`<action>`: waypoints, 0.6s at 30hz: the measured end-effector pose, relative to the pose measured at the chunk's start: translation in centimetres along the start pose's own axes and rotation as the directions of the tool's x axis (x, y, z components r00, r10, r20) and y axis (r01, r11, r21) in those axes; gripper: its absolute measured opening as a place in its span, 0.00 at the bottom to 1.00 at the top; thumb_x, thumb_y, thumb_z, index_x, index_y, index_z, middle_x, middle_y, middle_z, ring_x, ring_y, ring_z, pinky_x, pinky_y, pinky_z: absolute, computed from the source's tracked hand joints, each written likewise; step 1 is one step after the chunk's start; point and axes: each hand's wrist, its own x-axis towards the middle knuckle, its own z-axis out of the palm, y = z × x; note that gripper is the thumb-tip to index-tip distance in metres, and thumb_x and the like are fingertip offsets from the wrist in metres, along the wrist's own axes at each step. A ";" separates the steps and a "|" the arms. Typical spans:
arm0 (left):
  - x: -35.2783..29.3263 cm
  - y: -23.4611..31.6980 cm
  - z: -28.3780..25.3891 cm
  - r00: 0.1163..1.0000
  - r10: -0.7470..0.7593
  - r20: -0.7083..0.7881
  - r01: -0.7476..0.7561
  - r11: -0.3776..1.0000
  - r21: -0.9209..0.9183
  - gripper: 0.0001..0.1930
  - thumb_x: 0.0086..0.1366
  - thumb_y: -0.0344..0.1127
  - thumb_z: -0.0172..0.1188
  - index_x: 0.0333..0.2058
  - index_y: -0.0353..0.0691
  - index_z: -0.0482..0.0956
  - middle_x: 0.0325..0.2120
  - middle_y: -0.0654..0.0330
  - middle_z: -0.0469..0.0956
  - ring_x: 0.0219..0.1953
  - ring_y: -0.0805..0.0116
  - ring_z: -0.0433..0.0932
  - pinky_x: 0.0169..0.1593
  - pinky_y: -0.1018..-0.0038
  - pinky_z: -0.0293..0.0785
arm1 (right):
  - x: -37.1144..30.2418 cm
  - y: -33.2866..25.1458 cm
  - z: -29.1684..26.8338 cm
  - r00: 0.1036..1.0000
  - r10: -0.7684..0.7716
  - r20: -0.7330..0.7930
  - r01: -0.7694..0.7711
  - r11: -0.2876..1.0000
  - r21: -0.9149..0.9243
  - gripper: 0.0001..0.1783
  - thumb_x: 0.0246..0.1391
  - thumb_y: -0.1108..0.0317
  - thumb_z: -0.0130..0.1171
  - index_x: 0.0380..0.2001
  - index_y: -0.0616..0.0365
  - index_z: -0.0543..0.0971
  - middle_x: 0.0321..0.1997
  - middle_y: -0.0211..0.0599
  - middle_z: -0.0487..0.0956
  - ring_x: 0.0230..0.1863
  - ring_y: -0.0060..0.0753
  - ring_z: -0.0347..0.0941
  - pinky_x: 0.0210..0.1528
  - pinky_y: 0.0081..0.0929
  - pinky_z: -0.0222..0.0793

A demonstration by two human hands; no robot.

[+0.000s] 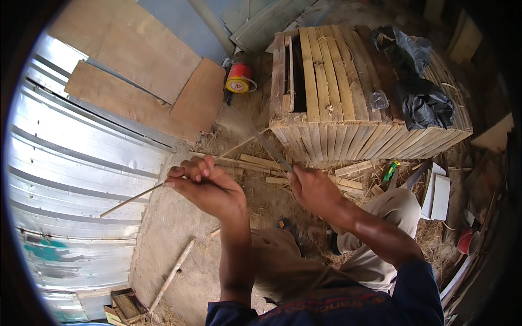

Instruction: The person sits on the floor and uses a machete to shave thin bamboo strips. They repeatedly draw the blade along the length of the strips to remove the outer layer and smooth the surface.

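My left hand (211, 187), palm turned up, pinches a thin bamboo strip (130, 201) between thumb and fingers. One end of the strip sticks out to the left; the other runs up and right toward the slatted crate. My right hand (317, 191) is wrapped round the handle of a long knife (275, 154), and its fingers hide that handle. The grey blade points up and left and crosses the strip near its far end. Whether the edge touches the strip, I cannot tell.
A bamboo-slat crate (331, 70) with black plastic bags (427, 106) stands ahead. Bamboo offcuts (261, 161) and a green-handled tool (390, 170) lie before it. A red and yellow container (239, 77) sits beyond. Corrugated metal sheeting (76, 179) walls the left; a pole (173, 274) lies below.
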 end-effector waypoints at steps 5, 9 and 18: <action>0.1 -0.1 0.3 0.999 0.010 0.046 -0.010 1.000 -0.005 0.18 0.76 0.57 0.46 0.38 0.49 0.69 0.21 0.71 0.57 0.25 0.78 0.58 0.37 0.77 0.64 | 0.0 -0.5 -0.1 0.986 -0.163 0.039 0.165 0.985 -0.052 0.12 0.68 0.67 0.50 0.41 0.69 0.72 0.23 0.55 0.76 0.22 0.53 0.78 0.20 0.42 0.74; 0.5 -0.1 -0.2 1.000 0.010 -0.013 -0.010 0.999 0.036 0.19 0.76 0.58 0.47 0.38 0.49 0.69 0.21 0.71 0.56 0.24 0.78 0.57 0.36 0.76 0.64 | -0.5 -0.1 1.0 0.983 -0.185 0.010 0.185 0.978 -0.098 0.13 0.69 0.66 0.50 0.42 0.69 0.73 0.19 0.50 0.75 0.19 0.49 0.77 0.20 0.42 0.75; 0.9 0.0 -1.7 1.000 0.007 0.026 -0.008 1.000 0.022 0.19 0.75 0.58 0.48 0.38 0.49 0.69 0.20 0.70 0.57 0.24 0.78 0.59 0.36 0.75 0.66 | 0.0 1.2 1.3 0.993 -0.116 0.037 0.119 0.988 -0.098 0.13 0.69 0.64 0.49 0.42 0.67 0.74 0.24 0.51 0.77 0.21 0.46 0.79 0.20 0.39 0.77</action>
